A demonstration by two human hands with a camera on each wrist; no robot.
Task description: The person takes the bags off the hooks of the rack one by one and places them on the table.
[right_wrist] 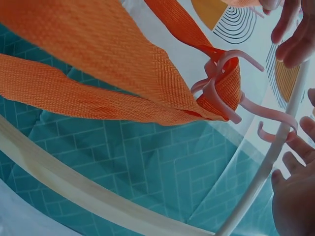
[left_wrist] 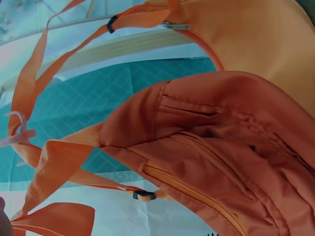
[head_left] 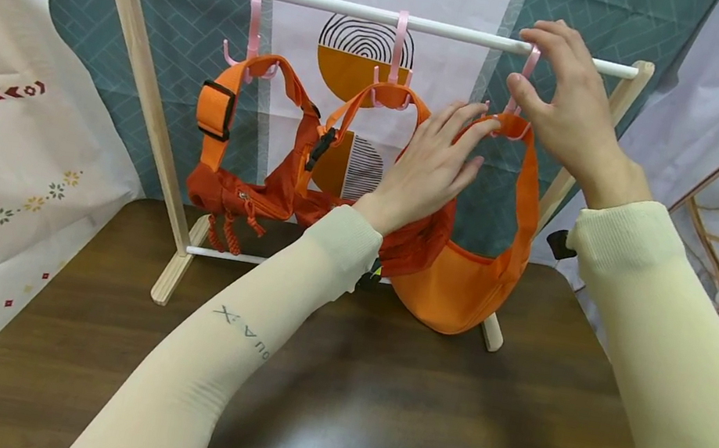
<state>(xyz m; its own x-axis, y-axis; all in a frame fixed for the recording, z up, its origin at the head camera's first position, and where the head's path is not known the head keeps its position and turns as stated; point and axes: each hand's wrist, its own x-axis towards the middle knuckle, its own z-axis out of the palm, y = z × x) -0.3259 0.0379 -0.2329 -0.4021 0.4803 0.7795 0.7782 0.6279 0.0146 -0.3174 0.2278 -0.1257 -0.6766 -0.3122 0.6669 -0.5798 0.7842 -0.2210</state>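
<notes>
Three bags on one white rail (head_left: 339, 6): a red bag (head_left: 266, 200) at left, a darker orange-red bag (head_left: 427, 237) in the middle, a plain orange bag (head_left: 454, 295) at right. Each hangs by its strap from a pink hook. Attention is on the orange bag, which hangs near the right post (head_left: 627, 96), its body well below the rail.

Right hand (head_left: 569, 100) at the top of the right-hand hook (head_left: 530, 62), fingers over the rail, thumb well apart from them, no grip to be seen; whether a fingertip touches the hook, cannot tell. Left hand (head_left: 432, 153) lower, by the orange bag's strap (head_left: 528, 189), fingers loosely extended, nothing clasped; contact with the strap hidden by the angle.

Step in hand looks like settling the hook and its load. To do it well: judge the seat by the curved end — in the right wrist view it already goes round the rail. Nudge from the top, gently, so the hook slides rather than tips. Steady the strap low in the prongs meanwhile; a twisted loop could ride off a tip. Mind the middle bag — it hangs close, and a stray left sleeve could set it swinging
</notes>
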